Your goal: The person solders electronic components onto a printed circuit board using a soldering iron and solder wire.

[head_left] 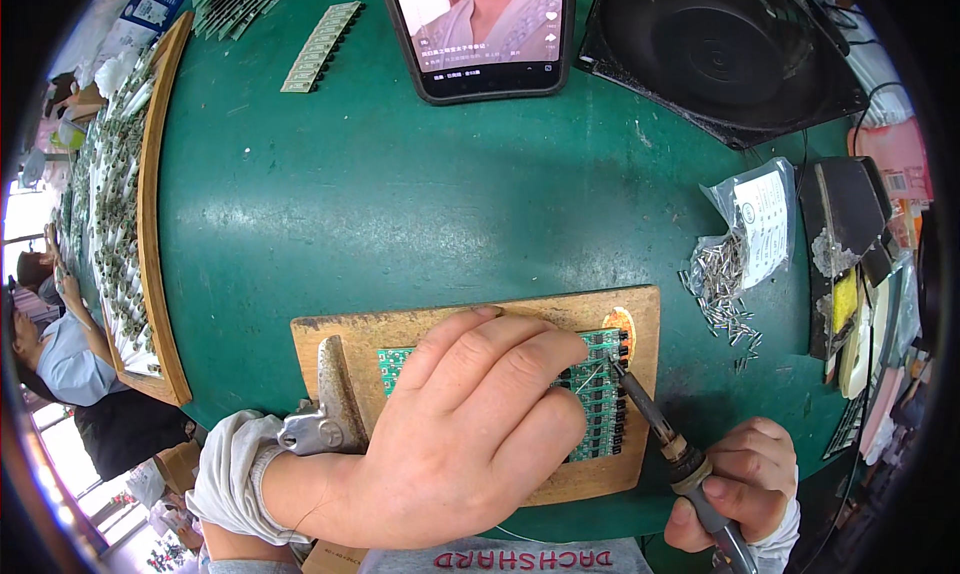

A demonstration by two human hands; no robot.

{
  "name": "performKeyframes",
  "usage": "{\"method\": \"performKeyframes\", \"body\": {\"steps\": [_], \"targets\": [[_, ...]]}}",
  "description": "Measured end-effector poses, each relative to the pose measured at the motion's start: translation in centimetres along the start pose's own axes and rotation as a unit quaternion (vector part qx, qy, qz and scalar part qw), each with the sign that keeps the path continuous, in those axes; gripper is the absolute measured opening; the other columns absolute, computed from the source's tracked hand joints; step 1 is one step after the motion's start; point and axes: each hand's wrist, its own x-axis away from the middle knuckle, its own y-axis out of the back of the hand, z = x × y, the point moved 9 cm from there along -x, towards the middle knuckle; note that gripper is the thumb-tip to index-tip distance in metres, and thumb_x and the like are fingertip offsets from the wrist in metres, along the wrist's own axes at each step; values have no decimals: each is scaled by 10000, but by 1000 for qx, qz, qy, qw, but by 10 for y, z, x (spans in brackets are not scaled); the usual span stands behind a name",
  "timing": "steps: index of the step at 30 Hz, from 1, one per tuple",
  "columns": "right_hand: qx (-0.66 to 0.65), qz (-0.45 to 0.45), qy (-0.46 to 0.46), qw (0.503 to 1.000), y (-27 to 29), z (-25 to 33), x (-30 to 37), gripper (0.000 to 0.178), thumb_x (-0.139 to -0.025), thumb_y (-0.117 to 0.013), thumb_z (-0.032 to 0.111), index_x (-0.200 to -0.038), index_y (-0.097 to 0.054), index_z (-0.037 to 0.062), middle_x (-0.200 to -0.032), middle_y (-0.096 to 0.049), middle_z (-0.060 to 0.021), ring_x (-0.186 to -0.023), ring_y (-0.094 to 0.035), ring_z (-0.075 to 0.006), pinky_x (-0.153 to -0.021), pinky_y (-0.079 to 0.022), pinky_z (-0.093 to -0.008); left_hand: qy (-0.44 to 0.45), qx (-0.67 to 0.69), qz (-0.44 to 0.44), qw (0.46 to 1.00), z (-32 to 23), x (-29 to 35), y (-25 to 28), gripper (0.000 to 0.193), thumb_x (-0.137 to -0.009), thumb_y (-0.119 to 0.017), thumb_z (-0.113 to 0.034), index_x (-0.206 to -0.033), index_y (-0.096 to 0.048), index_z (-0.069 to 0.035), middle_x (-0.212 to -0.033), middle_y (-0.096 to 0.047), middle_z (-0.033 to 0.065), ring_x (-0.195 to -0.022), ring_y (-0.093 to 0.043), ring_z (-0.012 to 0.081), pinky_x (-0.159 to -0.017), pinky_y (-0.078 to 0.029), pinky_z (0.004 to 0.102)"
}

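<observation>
In the head view, the person's right hand [740, 484] grips a soldering iron [685, 464], tip by the circuit panel [603, 414]'s upper right corner. The panel lies on a wooden board [580, 486], reaching near its right edge. The left hand [470, 424] curls over the panel; whether it pinches anything cannot be told.

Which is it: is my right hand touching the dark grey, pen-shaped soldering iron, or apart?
Touching. The head view shows the right hand gripping the soldering iron, with fingers on both sides of its handle.
</observation>
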Motion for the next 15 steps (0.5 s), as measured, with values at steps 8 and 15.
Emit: {"method": "performKeyframes", "body": {"steps": [8, 15], "targets": [[1, -32, -6, 999, 4, 0, 2, 329, -733, -671, 240, -926, -431, 125, -581, -467, -21, -433, -477, -158, -450, -369, -304, -6, -10, 13, 1000, -1, 1, 1, 225, -589, -646, 48, -750, -492, 13, -958, -596, 208, -851, -585, 351, -702, -489, 443], [-13, -66, 4, 998, 6, 0, 6, 345, -742, -682, 266, -943, -440, 123, -570, -461, -17, -416, -455, -150, -433, -346, -295, -10, -18, 17, 1000, -3, 1, -1, 227, -595, -651, 42, -756, -495, 7, -968, -596, 208, -864, -586, 354, -712, -486, 457]]}}
